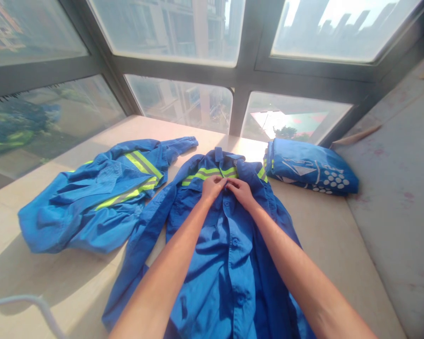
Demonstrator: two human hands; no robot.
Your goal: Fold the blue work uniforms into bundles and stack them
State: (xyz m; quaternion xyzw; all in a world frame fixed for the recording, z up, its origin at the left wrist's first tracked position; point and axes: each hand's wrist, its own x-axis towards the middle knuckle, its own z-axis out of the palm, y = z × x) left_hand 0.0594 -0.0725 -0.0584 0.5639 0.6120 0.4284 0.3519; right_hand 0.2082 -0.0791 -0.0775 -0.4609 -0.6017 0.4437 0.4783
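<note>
A blue work jacket [212, 245] with yellow-and-grey reflective stripes lies spread front side up, its collar toward the window. My left hand [213, 187] and my right hand [239, 192] meet at the upper front placket, just below the collar. Both pinch the jacket's edge near the chest stripe, thumbs and fingers closed on the cloth. Any button between the fingertips is hidden. Below the hands, several round buttons run down the placket, and the lower ones look fastened.
Left of it lies a second blue jacket [92, 202], crumpled, with the same stripes. A folded blue bundle [307, 167] with white print sits at the back right by the wall [399, 188]. Windows enclose the pale ledge [339, 245]. A white cable [28, 299] curves at the lower left.
</note>
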